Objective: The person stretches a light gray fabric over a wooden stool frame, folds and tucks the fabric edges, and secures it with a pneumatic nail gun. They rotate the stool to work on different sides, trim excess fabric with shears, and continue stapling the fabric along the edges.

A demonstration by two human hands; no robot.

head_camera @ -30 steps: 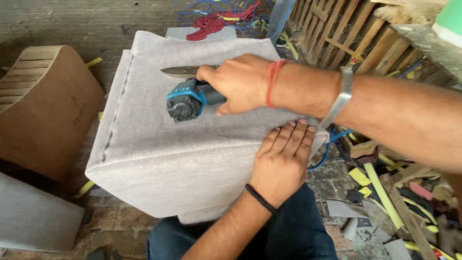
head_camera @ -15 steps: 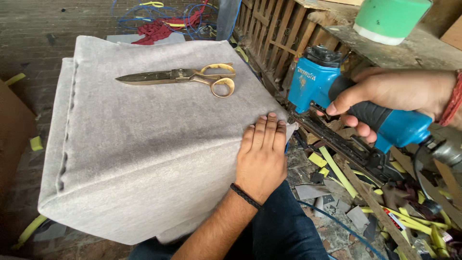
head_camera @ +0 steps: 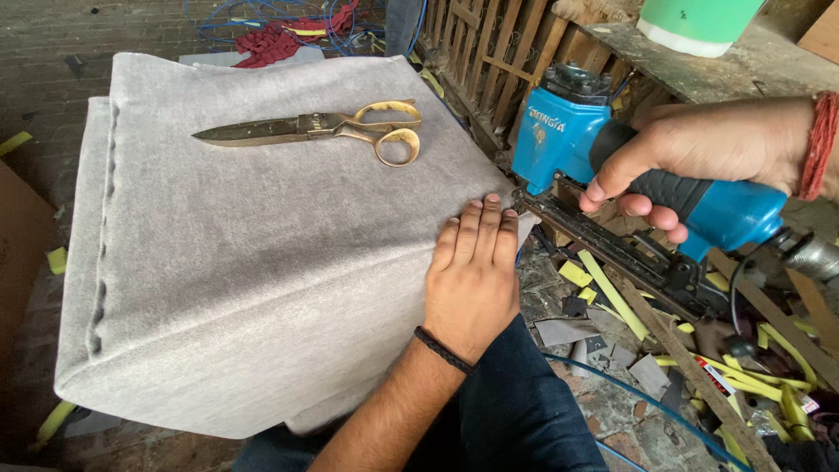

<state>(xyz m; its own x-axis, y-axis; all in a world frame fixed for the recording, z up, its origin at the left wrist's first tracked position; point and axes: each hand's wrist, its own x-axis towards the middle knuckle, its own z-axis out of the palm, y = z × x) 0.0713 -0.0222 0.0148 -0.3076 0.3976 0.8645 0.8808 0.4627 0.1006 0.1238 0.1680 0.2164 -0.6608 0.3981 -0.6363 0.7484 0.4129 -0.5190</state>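
Note:
A grey fabric-covered cushion block fills the left and middle of the head view, with a stitched seam down its left side. My left hand lies flat on the fabric at the block's right edge, fingers together, a black band on the wrist. My right hand grips the black handle of a blue pneumatic staple gun, whose nose meets the fabric edge just beyond my left fingertips. Brass-handled scissors rest on top of the block, blades pointing left.
A wooden slatted frame stands behind the block. Yellow strips and scraps litter the floor at the right. A green and white container sits on a ledge at the top right. Blue wires and red cloth lie at the back.
The staple gun has come from the block's top, out to the right, and now sits against the fabric edge. The scissors are uncovered. My left hand has stayed flat on the fabric.

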